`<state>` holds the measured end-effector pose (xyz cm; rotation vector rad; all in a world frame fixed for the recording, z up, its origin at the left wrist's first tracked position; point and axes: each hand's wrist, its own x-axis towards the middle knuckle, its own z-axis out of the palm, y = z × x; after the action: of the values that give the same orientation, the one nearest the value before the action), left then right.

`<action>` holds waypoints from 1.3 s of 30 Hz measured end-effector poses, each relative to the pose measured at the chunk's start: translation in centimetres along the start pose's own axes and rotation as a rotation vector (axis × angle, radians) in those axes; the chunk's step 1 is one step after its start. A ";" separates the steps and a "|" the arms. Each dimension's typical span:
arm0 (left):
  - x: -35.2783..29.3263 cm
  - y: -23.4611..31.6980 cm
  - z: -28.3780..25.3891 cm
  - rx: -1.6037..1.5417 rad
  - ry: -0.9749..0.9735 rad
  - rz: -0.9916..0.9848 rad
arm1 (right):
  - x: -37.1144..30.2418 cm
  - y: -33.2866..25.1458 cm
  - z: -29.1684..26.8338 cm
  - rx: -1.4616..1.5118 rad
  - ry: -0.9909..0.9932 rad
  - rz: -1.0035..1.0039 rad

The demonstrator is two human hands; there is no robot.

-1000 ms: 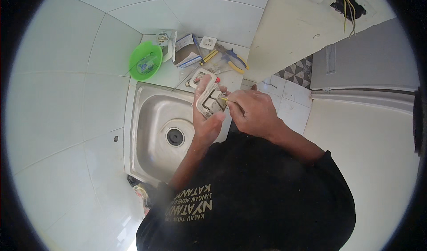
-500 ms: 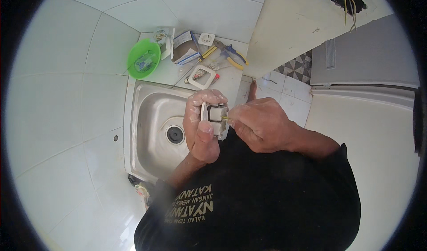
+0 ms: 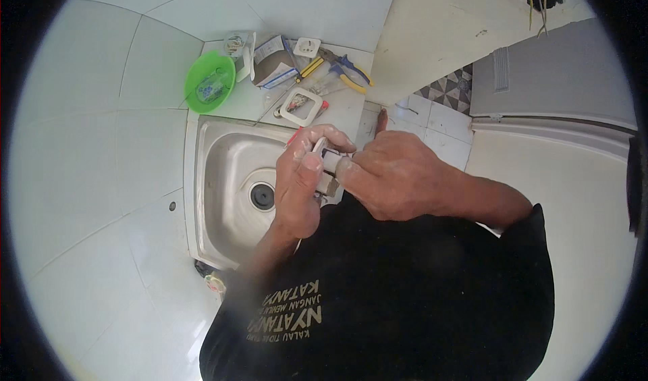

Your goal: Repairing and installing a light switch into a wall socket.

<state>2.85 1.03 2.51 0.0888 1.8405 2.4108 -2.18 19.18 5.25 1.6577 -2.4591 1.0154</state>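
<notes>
My left hand (image 3: pixel 297 188) grips a white wall switch (image 3: pixel 330 161), thumb on the near side and fingers wrapped over its far edge. The switch is tilted, its blocky light-grey back turned toward my right hand. Whitish dust coats my left fingers. My right hand (image 3: pixel 398 175) is closed, thumb and fingertips pressed against the back of the switch. Whatever lies between these right fingertips is hidden. Both hands are above the right edge of the steel sink (image 3: pixel 229 172), in front of my black shirt.
On the counter behind the sink lie a white square frame (image 3: pixel 285 105), blue-and-yellow pliers (image 3: pixel 356 84), a yellow-and-black screwdriver (image 3: pixel 310 69), an opened cardboard box (image 3: pixel 278 77), a white socket (image 3: pixel 307 47) and a green bowl (image 3: pixel 191 91). Wires (image 3: pixel 542 6) hang from a wall hole at the upper right.
The switch has turned in my left hand, so less of its back shows. My right fingers have moved over it, covering the yellow-green wire end seen before. The view has shifted slightly.
</notes>
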 end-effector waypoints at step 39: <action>2.1 -2.2 -3.2 -0.202 0.181 -0.294 | 0.6 4.8 4.3 0.043 0.402 0.295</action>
<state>0.48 -1.21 -0.47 -0.4002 1.5309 2.4389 -4.99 17.64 -0.35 0.9847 -2.4514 1.2893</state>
